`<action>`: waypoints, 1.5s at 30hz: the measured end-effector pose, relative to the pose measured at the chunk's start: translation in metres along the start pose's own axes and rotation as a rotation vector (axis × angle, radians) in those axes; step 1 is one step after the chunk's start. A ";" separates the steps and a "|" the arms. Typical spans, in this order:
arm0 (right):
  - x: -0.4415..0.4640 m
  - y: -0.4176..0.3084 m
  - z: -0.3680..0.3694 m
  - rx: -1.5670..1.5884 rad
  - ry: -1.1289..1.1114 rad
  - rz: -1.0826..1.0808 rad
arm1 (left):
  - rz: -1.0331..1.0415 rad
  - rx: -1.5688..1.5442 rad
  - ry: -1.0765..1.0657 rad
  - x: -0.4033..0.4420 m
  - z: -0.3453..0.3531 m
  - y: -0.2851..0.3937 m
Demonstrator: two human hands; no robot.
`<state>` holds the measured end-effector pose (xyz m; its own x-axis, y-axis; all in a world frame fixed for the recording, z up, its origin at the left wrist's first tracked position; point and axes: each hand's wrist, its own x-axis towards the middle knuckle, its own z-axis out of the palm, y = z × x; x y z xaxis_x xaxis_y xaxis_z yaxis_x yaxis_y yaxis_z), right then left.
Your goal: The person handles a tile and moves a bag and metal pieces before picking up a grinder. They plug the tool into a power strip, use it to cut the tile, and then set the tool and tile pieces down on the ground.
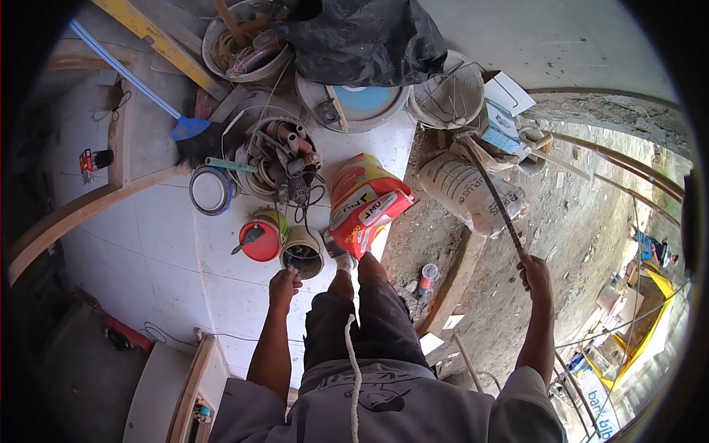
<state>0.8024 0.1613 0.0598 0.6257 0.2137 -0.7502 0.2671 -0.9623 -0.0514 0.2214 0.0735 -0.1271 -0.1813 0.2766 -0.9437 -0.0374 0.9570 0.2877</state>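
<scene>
My right hand [535, 276], out to the right, is closed around the lower end of a long, thin ribbed rod [496, 196] that looks like rebar. The rod slants up and left over a filled white sack [473, 193]. My left hand [285, 286] is closed at the near rim of a small bucket [316, 267] with something dark inside. Whatever its fingers grip is too small to make out. A red-lidded tub [260, 241] stands just left of that bucket. In front of my feet stands a red and yellow bag [368, 193].
A bucket of tools and cords [284, 159] stands ahead, beside a round lidded can [210, 190] and a blue broom [190, 129]. Farther back are a drum [310, 92] under black plastic [362, 44] and a pail [450, 96]. The tiled floor [166, 258] meets dirt ground [532, 325] at right.
</scene>
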 end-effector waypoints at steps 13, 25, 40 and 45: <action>-0.009 0.129 0.227 0.411 -0.294 0.260 | 0.100 0.210 -0.035 0.009 -0.008 0.000; 0.254 0.091 0.376 0.176 0.028 0.000 | -0.087 0.466 0.098 0.056 -0.024 -0.058; 0.194 0.121 0.348 -0.389 -0.140 -0.416 | 0.010 0.237 -0.014 0.033 0.045 -0.038; 0.179 -0.018 0.287 -0.155 0.150 -0.829 | -0.011 0.024 0.043 0.022 0.036 -0.061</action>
<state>0.6994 0.1685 -0.2627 0.2710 0.8689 -0.4142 0.7719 -0.4533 -0.4457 0.2553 0.0245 -0.1709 -0.2227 0.2621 -0.9390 -0.0162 0.9620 0.2724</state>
